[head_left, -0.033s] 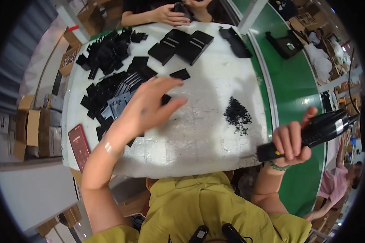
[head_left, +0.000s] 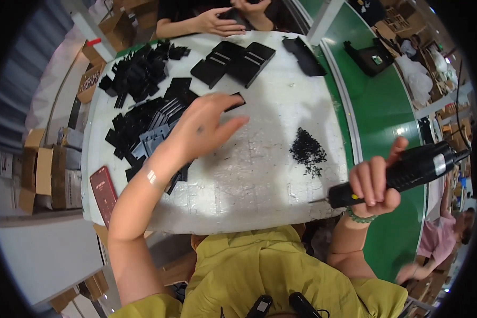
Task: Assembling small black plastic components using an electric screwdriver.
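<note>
My left hand (head_left: 204, 124) hovers over the table with thumb and fingers apart, holding nothing. Just beyond its fingertips is a small flat black piece (head_left: 238, 98), partly covered by the hand. Beneath and left of the wrist lies a pile of black plastic parts (head_left: 127, 127), with greyish plates (head_left: 155, 139) among them. At the right, my right hand (head_left: 373, 183) is wrapped round a black electric screwdriver (head_left: 421, 167). Its thin metal bit points left, and a cord runs up from its back end. A heap of tiny black screws (head_left: 306, 151) sits on the table left of that hand.
Two black casings (head_left: 241, 61) and a curved black panel (head_left: 305, 55) lie at the table's far side. Another pile of black parts (head_left: 138, 71) is at far left, a red phone (head_left: 103, 188) nearer. A co-worker's hands (head_left: 222, 21) hold a dark part opposite. A green belt (head_left: 387, 116) runs along the right.
My right hand and the screwdriver have shifted slightly left, and the bit now shows. My left hand has edged to the right, over the small black piece.
</note>
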`<act>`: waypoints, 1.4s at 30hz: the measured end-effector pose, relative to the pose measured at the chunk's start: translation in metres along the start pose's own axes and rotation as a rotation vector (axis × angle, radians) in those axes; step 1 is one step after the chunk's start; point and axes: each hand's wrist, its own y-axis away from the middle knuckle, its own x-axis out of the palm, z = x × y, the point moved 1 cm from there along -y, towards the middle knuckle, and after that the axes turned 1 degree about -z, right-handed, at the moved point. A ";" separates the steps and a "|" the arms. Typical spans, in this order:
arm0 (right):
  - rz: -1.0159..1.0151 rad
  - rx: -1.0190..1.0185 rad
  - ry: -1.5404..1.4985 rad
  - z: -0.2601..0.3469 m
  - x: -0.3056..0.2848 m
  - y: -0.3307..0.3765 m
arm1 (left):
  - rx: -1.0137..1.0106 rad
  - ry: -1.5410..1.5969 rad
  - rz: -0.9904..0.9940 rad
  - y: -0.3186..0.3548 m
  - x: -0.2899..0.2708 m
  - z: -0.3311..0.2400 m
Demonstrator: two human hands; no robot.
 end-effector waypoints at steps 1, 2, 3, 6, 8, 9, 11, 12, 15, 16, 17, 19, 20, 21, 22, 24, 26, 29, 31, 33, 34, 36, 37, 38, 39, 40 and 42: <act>-0.055 -0.008 0.083 -0.001 0.003 0.001 | 0.038 -0.039 0.020 -0.022 0.016 0.018; -0.063 -0.009 0.107 -0.004 0.003 0.001 | 0.039 -0.087 -0.031 -0.042 0.033 0.032; -0.076 -0.013 0.135 -0.004 0.004 0.002 | -0.008 -0.210 -0.024 -0.064 0.047 0.043; -0.136 -0.007 0.210 0.005 0.003 0.012 | -0.126 -0.465 -0.061 -0.107 0.072 0.063; -0.152 -0.005 0.213 0.014 0.000 0.018 | -0.270 -0.594 -0.046 -0.124 0.081 0.069; -0.197 -0.022 0.238 0.019 -0.003 0.021 | -0.266 -0.590 -0.037 -0.125 0.087 0.070; -0.267 -0.028 0.266 0.027 -0.008 0.027 | -0.251 -0.678 -0.047 -0.119 0.097 0.068; -0.287 -0.036 0.284 0.030 -0.012 0.027 | -0.228 -0.641 -0.063 -0.114 0.101 0.066; -0.350 -0.062 0.307 0.030 -0.019 0.025 | -0.038 -0.429 -0.087 -0.103 0.104 0.065; -0.337 -0.065 0.330 0.030 -0.015 0.019 | 0.063 -0.379 -0.123 -0.102 0.101 0.070; -0.330 -0.060 0.347 0.027 -0.015 0.019 | 0.155 -0.325 -0.155 -0.095 0.104 0.075; -0.302 -0.019 0.443 0.026 -0.022 0.017 | 0.009 -0.543 -0.103 -0.093 0.106 0.064; -0.257 0.021 0.507 0.027 -0.026 0.013 | 0.007 -0.577 -0.120 -0.092 0.107 0.069; -0.252 0.003 0.544 0.024 -0.028 0.011 | 0.010 -0.617 -0.144 -0.093 0.105 0.071; -0.292 -0.015 0.585 0.024 -0.034 0.013 | -0.292 -0.374 0.107 -0.103 0.092 0.026; -0.304 -0.032 0.630 0.021 -0.029 0.013 | -0.263 -0.350 0.053 -0.099 0.090 0.031; -0.286 -0.041 0.627 0.019 -0.024 0.014 | -0.280 -0.330 0.056 -0.092 0.080 0.027; -0.206 -0.082 0.582 0.018 -0.027 0.020 | -0.097 -0.340 -0.101 -0.060 0.071 0.039; -0.289 -0.194 0.457 0.011 -0.031 0.021 | -0.020 -0.079 -0.098 -0.028 0.058 0.011; -0.319 -0.215 0.447 0.003 -0.034 0.015 | 0.019 -0.036 -0.020 0.007 0.042 -0.029; -0.351 -0.218 0.473 -0.001 -0.040 0.014 | -0.024 -0.014 0.054 0.023 0.040 -0.042; -0.408 -0.181 0.450 -0.010 -0.041 0.008 | -0.100 0.101 0.187 0.058 0.034 -0.058; -0.399 -0.153 0.442 -0.014 -0.044 0.007 | -0.112 0.079 0.245 0.073 0.037 -0.061; -0.378 -0.130 0.470 -0.018 -0.045 0.005 | -0.144 0.120 0.289 0.086 0.042 -0.063; -0.356 -0.106 0.499 -0.022 -0.046 0.004 | -0.115 0.109 0.318 0.097 0.049 -0.061; -0.354 -0.104 0.502 -0.024 -0.045 0.004 | -0.132 0.115 0.348 0.103 0.054 -0.062; -0.374 -0.074 0.557 -0.028 -0.045 0.003 | -0.241 0.162 0.425 0.109 0.061 -0.062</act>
